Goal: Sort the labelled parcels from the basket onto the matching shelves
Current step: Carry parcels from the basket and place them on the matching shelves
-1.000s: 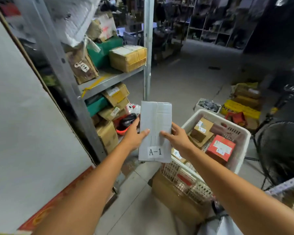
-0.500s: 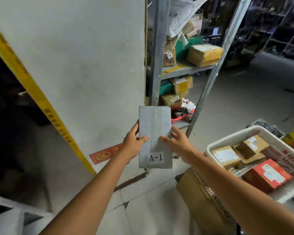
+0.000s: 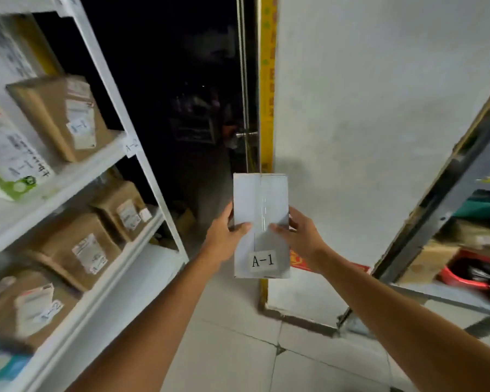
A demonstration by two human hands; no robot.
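We hold the flat white cardboard parcel (image 3: 259, 210) marked A-1 in mid-air, label facing us. Left hand (image 3: 227, 236) clamps its left edge, right hand (image 3: 300, 239) its right, thumbs on the face. The white metal shelf rack (image 3: 153, 190) is on our left and its edge tag (image 3: 131, 145) looks like A-2. We should confirm which tier is A-1, probably the one above, then slide the parcel in flat with the label outward. Beyond is a dark doorway (image 3: 198, 80).
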